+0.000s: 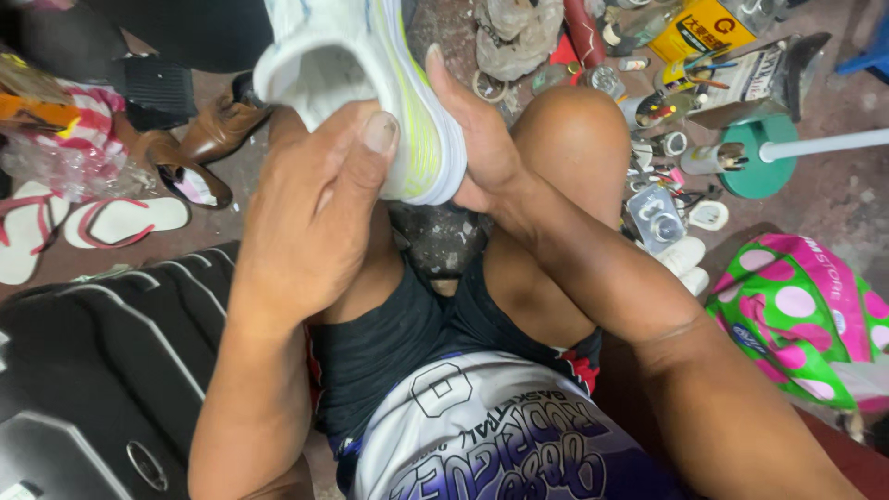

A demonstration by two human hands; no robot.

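1. Seated low, knees apart, with a white sneaker (370, 83) raised above the lap, upper centre of the view, heel end toward the camera, sole edge with yellow-green streaks turned right.
2. Left hand (310, 218) wrapped over the near side of the heel, thumb pressed flat on the sole rim; grip closed on the shoe, seemingly to steady it.
3. Right hand (477, 139) cupped behind the sole from the right, thumb up along the rim; grip likewise closed on the sneaker, so 2 hands clamp it from opposite sides and keep the sole edge in view.
4. Right knee (574, 130) raised just beside the shoe, possibly bracing the forearm.
5. Bare, stained concrete floor (833, 194) as the work surface, no counter in sight.
6. Far right: a crowded scatter of small tins, tubes, brushes and jars (657, 139), a yellow can (699, 28), a green round stand base (764, 162) with a white pole.
7. Near right: a green and pink spotted bag (801, 315).
8. Left: brown leather shoes (199, 148), white and red flip-flops (111, 222), clear plastic wrapping, and a black ribbed moulded panel (102, 352) nearest the camera.
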